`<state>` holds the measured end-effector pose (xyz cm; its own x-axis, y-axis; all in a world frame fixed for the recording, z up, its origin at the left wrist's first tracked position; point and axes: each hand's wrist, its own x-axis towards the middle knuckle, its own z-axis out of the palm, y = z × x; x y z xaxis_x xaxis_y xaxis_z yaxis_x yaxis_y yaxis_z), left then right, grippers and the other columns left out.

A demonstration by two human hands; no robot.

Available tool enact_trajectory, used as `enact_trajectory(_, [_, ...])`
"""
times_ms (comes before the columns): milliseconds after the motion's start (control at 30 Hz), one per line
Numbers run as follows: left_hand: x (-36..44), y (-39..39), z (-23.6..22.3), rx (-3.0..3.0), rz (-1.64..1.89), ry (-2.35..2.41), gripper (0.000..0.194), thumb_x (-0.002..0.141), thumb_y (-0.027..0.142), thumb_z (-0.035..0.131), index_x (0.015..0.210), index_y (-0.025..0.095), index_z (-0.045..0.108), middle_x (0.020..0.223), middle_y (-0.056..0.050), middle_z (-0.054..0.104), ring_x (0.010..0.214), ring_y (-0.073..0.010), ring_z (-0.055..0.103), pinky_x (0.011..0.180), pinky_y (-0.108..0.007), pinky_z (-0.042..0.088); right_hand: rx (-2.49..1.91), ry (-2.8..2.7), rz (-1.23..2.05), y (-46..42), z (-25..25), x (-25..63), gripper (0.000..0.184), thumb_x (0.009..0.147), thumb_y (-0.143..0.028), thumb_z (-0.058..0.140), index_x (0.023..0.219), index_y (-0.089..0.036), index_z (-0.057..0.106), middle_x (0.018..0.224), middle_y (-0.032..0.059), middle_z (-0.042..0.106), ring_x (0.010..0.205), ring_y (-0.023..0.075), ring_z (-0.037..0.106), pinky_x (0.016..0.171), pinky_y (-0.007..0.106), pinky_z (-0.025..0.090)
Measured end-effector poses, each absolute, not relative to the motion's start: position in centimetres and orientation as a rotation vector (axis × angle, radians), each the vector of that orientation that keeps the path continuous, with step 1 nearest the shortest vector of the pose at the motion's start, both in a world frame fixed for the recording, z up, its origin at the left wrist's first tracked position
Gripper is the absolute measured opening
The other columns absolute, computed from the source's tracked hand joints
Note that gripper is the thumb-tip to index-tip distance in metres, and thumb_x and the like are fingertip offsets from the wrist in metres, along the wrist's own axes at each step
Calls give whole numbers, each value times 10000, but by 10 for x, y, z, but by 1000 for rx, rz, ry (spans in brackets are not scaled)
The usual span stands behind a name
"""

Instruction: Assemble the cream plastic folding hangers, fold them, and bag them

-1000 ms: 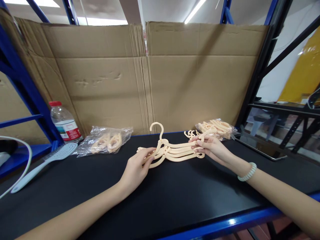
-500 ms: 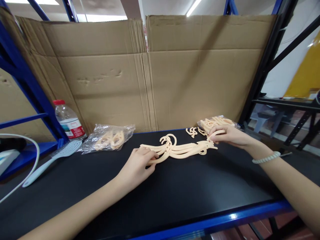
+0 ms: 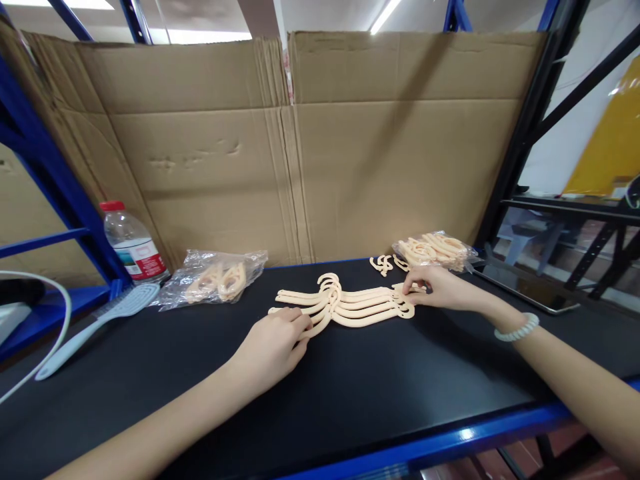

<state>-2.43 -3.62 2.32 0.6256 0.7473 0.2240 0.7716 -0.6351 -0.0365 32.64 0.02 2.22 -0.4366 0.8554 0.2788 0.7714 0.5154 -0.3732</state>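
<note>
Several cream plastic clothes hangers (image 3: 365,308) lie overlapped in a row on the black tabletop (image 3: 350,387), their hooks bunched at the middle. My left hand (image 3: 275,340) is closed around the left arm of the nearest hanger, its fingers partly covering it. At the right ends of the hangers, my right hand (image 3: 440,287) pinches a small cream hanger part (image 3: 423,287), mostly hidden by the fingers. Just behind that hand, a few loose curved cream pieces (image 3: 383,265) lie on the table.
A clear bag of cream parts (image 3: 435,250) sits at the back right, beside a dark flat tablet-like device (image 3: 530,287). On the left are another bag (image 3: 215,277), a pale blue hairbrush (image 3: 105,320) and a bottle (image 3: 135,243). Cardboard (image 3: 400,147) stands behind.
My right hand has lowered and moved slightly left onto the hangers' right ends. The hangers now lie more evenly fanned out, and my left hand stays on the near one.
</note>
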Motion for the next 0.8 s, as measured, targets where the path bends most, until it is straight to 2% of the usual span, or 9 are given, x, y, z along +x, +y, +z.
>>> enact_trajectory(100, [-20, -41, 20, -2635, -312, -1242, 244, 823, 93, 470, 981, 173, 638, 938, -94, 651, 924, -266, 612, 780, -391, 512, -1218, -2207, 124, -4, 12, 307, 195, 840, -283, 532, 937, -186, 669, 941, 92, 677, 901, 242, 603, 821, 397, 471])
enact_trajectory(167, [-17, -44, 14, -2574, -340, -1224, 284, 841, 117, 457, 1068, 170, 620, 1042, -118, 648, 996, -291, 590, 812, -428, 501, -1158, -2193, 82, -11, 5, 289, 290, 899, -342, 472, 1090, -194, 633, 1086, 115, 657, 1042, 264, 579, 924, 444, 449])
enact_trajectory(267, [-15, -42, 2, -2547, -356, -1257, 390, 884, 175, 424, 1257, 156, 534, 1266, -148, 585, 1139, -324, 545, 890, -494, 472, -1182, -2352, 45, -23, -4, 268, 561, 913, -481, 455, 1364, -148, 458, 1396, 160, 481, 1305, 303, 410, 1078, 486, 337])
enact_trajectory(333, [-17, -36, -6, -2554, -366, -1300, 441, 912, 215, 387, 1339, 144, 471, 1379, -158, 511, 1257, -342, 469, 981, -561, 402, -1236, -2454, 29, -27, -8, 262, 687, 913, -544, 415, 1447, -117, 343, 1503, 168, 326, 1397, 319, 266, 1136, 507, 238])
enact_trajectory(400, [-20, -27, -10, -2561, -363, -1362, 470, 930, 255, 356, 1377, 136, 438, 1442, -162, 441, 1327, -353, 393, 1034, -617, 318, -1291, -2519, 61, -27, -10, 261, 692, 938, -549, 337, 1474, -113, 290, 1527, 164, 259, 1418, 317, 207, 1149, 522, 195])
enact_trajectory(467, [-23, -18, -10, -2594, -336, -1421, 493, 942, 309, 339, 1401, 145, 416, 1468, -158, 398, 1352, -352, 358, 1052, -637, 274, -1314, -2558, 107, -25, -11, 263, 661, 961, -519, 274, 1481, -112, 272, 1526, 164, 248, 1419, 307, 206, 1148, 528, 190])
enact_trajectory(633, [-26, -7, -6, -2691, -226, -1489, 546, 959, 367, 282, 1460, 152, 311, 1509, -146, 306, 1397, -325, 272, 1074, -614, 248, -1321, -2607, 135, -13, -12, 272, 634, 976, -483, 241, 1489, -112, 242, 1537, 148, 218, 1427, 283, 182, 1157, 516, 169])
enact_trajectory(800, [-26, 2, -12, -2695, -326, -1417, 516, 966, 345, 287, 1454, 182, 327, 1505, -132, 326, 1395, -298, 285, 1080, -564, 278, -1304, -2592, 142, 1, -13, 279, 624, 971, -479, 275, 1479, -117, 280, 1531, 141, 245, 1422, 286, 199, 1163, 498, 173])
